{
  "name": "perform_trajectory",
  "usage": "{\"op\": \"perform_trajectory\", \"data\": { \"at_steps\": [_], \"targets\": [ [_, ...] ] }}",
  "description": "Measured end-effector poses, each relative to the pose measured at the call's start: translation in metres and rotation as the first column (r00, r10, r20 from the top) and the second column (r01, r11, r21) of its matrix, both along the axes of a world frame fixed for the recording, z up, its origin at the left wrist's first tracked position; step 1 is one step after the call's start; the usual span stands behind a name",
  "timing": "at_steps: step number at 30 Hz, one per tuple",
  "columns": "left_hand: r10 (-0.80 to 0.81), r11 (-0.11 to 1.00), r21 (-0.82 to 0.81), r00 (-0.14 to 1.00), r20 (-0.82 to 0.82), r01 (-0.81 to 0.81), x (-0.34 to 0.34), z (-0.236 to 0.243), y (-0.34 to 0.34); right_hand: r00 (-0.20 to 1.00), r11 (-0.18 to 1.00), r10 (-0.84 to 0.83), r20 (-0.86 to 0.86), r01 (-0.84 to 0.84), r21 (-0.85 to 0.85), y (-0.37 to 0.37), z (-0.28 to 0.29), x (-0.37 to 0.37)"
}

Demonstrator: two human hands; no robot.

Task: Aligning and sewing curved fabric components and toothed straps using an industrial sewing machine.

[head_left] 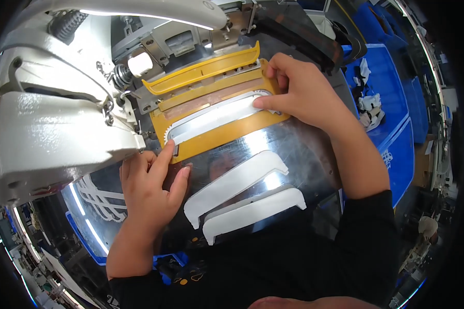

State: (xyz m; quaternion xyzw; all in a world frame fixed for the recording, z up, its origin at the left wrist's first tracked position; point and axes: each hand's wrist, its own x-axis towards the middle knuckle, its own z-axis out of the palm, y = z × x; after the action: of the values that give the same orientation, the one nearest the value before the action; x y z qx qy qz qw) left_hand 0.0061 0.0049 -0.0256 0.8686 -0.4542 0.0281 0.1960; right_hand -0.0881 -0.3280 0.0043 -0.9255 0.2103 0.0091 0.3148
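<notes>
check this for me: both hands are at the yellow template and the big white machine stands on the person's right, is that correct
Not quite: the head view shows the big white machine on the person's left. The left hand and right hand are indeed both at the yellow template.

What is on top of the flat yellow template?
A white strip, with white teeth showing at its ends, lies on the yellow template; the left hand and right hand are there. What the strip covers cannot be seen.
</notes>
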Motion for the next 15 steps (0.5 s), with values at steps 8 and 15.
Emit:
{"op": "perform_trajectory", "data": {
  "at_steps": [8, 15],
  "targets": [
    [0.013, 0.999, 0.05, 1.0, -0.028, -0.012, -0.002, 0.004, -0.002, 0.992, 0.997, -0.021, -0.123, 0.012, -0.078, -0.007, -0.002, 0.001],
    [-0.013, 0.998, 0.055, 1.0, -0.006, 0.013, 0.0, 0.009, 0.001, 0.999, 1.0, 0.004, -0.04, -0.005, -0.014, -0.01, 0.0, -0.004]
  ]
}}
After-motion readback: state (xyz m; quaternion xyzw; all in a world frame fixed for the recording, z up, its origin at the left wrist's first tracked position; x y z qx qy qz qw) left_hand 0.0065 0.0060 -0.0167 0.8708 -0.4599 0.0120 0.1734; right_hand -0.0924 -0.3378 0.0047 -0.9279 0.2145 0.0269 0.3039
